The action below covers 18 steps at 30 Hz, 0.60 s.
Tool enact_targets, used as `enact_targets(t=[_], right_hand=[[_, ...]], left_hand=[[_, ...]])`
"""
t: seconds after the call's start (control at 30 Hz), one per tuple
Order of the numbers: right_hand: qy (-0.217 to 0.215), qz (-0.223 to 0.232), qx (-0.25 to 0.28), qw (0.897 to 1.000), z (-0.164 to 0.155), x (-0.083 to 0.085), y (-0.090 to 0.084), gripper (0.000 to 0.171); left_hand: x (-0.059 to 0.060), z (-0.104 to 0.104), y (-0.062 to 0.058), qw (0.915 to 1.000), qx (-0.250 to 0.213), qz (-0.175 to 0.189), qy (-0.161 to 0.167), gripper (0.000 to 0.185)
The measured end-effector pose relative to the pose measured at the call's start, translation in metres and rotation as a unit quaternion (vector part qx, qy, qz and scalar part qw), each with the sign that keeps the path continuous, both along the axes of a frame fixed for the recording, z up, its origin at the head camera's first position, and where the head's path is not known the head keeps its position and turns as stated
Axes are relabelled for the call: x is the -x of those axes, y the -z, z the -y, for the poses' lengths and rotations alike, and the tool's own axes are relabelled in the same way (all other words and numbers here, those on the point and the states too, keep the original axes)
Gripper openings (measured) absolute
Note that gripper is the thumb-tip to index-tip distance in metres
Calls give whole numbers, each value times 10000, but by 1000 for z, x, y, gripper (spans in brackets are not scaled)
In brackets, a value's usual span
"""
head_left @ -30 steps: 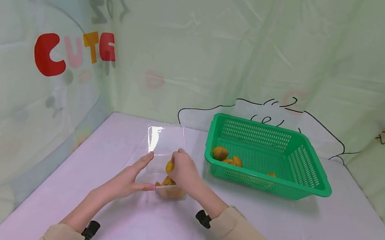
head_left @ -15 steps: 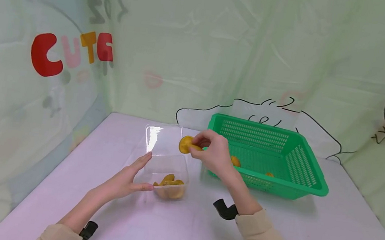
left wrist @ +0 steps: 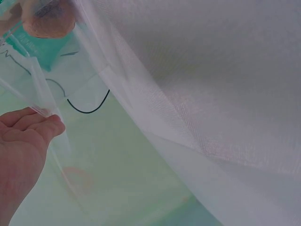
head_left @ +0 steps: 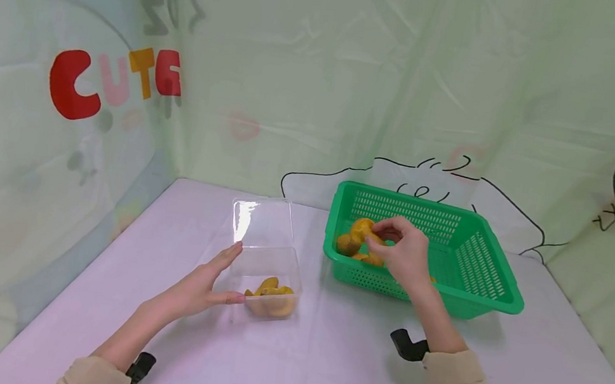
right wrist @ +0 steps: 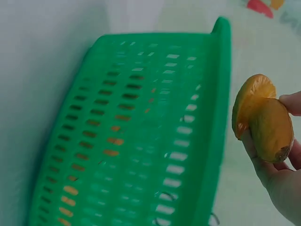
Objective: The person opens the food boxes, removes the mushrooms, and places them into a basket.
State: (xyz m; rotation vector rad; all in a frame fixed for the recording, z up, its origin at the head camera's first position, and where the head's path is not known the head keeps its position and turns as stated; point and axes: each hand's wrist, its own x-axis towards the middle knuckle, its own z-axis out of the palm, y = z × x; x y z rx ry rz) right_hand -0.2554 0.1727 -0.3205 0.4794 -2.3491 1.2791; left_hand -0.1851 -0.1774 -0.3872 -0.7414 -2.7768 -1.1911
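My right hand (head_left: 406, 255) pinches a split yellow-orange fruit (head_left: 363, 229) between thumb and fingers, above the left end of the green basket (head_left: 461, 300). In the right wrist view the fruit (right wrist: 273, 134) shows two rounded lobes and a dark brown tip. My left hand (head_left: 194, 290) rests along the left side of a clear plastic box (head_left: 287, 266), thumb at the front rim, fingers extended to the back corner. Several cut yellow fruit pieces (head_left: 272, 290) lie inside the box. The left wrist view shows my left hand's fingertips (left wrist: 56, 125) touching the clear plastic.
The box's clear lid (head_left: 266, 219) stands raised behind it. More fruit (head_left: 348, 244) lies in the basket's left end, partly hidden by its rim. A white cloth (head_left: 333, 361) covers the table. A printed curtain (head_left: 274, 85) hangs behind and to the left.
My right hand has lifted the fruit out of the clear box and carried it right, over the green basket. My left hand has stayed at the box.
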Motion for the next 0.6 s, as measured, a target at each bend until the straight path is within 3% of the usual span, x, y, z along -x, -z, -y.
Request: enact_targets(t=[0.23,0.6], right_hand=[[129,362,-251,9989,-13,7,13,19],[90,-34,-412,9991,-16,14,21,17]], left_hand=[[0,0,0,10000,14,-19,-1,95],[0,0,0,10000,34,-1,7,96]])
